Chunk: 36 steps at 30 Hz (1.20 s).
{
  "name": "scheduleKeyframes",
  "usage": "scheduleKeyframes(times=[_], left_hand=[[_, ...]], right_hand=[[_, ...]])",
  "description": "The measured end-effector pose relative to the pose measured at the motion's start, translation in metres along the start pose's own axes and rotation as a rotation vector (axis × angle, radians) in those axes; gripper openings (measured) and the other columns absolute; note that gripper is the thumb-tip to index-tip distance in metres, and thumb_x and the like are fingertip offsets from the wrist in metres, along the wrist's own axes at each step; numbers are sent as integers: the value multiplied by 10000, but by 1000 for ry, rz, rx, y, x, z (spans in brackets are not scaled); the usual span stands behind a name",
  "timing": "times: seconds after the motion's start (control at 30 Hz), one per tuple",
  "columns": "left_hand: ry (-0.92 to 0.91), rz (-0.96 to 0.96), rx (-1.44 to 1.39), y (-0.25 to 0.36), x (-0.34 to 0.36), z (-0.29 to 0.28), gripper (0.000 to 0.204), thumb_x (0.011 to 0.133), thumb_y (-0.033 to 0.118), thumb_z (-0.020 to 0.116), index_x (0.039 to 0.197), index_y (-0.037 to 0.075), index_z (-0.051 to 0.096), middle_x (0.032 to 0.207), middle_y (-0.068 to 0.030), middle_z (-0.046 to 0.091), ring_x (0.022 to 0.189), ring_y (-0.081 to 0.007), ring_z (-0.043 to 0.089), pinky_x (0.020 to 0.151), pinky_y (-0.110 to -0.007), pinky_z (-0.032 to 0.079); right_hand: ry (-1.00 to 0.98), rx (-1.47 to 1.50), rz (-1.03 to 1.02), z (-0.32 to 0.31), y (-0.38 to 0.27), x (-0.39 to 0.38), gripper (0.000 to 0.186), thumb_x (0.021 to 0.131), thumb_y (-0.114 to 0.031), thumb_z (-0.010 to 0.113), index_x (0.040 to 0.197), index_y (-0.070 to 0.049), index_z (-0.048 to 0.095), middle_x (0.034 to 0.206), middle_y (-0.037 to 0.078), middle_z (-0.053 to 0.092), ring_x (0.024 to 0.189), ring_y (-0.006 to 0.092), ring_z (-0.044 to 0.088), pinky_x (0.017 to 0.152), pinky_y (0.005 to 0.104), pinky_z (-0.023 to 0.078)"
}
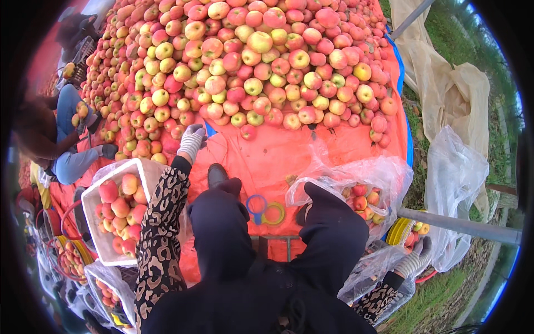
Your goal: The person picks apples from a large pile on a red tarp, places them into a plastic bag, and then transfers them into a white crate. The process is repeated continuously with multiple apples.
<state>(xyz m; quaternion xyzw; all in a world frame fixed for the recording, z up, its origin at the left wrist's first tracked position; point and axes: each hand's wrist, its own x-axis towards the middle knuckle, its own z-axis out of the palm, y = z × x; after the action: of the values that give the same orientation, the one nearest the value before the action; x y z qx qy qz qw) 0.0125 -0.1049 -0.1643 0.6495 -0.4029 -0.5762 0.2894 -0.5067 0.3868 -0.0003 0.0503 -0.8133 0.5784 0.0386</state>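
My left hand (192,141), in a striped white-and-grey glove, reaches to the near edge of a big heap of red-and-yellow apples (261,72). Its fingers look apart, and no apple shows in them. Low on the right, my right hand (413,263), gloved the same way, is beside a yellow-ribbed basket (398,230) with apples in it. Its fingers seem stretched out, partly hard to make out, with nothing visible in them. By my left forearm stands a white foam box (93,225) lined with clear plastic and holding apples.
Between my feet, a blue ring (256,207) and a yellow ring (274,213) lie on the red tarp (267,156). A plastic-lined container of apples (364,200) stands by my right knee. A metal pole (461,225) crosses at right. Another person (69,133) sits at left holding apples.
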Motion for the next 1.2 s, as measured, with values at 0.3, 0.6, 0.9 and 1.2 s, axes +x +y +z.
scheduleKeyframes(times=[0.3,0.6,0.9,1.2], left_hand=[[330,344,648,77,63,89,825,721,410,718,1364,75,323,1307,-259,395,1129,-412,488,934,-444,438],[429,395,355,89,86,87,804,719,459,706,1329,51,377,1183,-233,518,1095,-399,521,938,-431,436],[-399,-216,-1031,94,-30,24,865,730,798,440,1137,39,523,870,-171,645,613,-240,634,508,-346,544],[979,703,240,-9,-137,-191,574,796,235,716,1216,5,400,1159,-141,479,1052,-252,506,910,-362,444]], right_hand=[[-868,106,-437,227,-114,-90,324,841,78,486,1145,-6,560,1099,99,591,969,184,591,846,305,484],[-1182,-113,-511,262,-91,-106,301,748,93,569,1015,-41,598,990,102,636,884,211,616,698,275,463],[-1283,-129,-646,258,-106,-111,260,767,51,598,1007,-49,602,947,107,644,849,235,631,662,293,482],[-1250,-305,-961,229,-159,-98,281,751,29,626,1024,-36,603,989,146,620,921,321,604,820,388,475]])
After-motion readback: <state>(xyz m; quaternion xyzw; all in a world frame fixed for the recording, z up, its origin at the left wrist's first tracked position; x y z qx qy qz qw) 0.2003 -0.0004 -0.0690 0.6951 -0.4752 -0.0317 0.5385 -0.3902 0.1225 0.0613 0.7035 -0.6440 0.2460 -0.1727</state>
